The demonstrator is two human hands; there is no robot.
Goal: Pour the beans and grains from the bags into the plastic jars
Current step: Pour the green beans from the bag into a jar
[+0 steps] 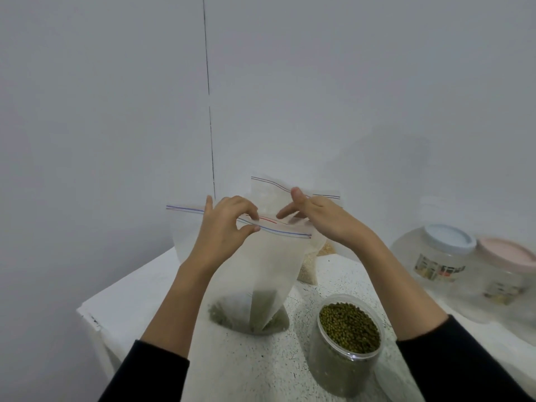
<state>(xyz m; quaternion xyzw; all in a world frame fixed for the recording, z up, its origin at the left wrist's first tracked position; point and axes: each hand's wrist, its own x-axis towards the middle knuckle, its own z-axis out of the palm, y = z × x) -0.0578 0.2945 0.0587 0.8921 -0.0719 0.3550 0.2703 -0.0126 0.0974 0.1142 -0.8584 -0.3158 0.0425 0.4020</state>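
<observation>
**Clear plastic, green beans: both hands at the zip strip**

Clear plastic up front: a zip bag (269, 265) stands upright on the speckled white table (261, 364), a small heap of green beans (261, 317) settled in its bottom corner. Starting at the left, the left hand (223, 227) is up at the bag's mouth, thumb and curled fingers pinching the red-and-blue zip strip (285, 230). Moving across, the right hand (322, 219) meets it at the same strip, thumb raised, fingers reaching in along the bag's top edge; they seem to nip the strip, though the contact itself is partly hidden. Both sleeves are black.

Behind the hands stands a second zip bag (269, 192), pale grain (309, 268) showing at its base on the table. Further right and nearer, an open plastic jar (346, 343) sits just beside the held bag, filled close to the rim with green beans. Far right, two more jars, blurred: one with a blue lid (448, 237), one touching it with a pink lid (506, 250).
</observation>
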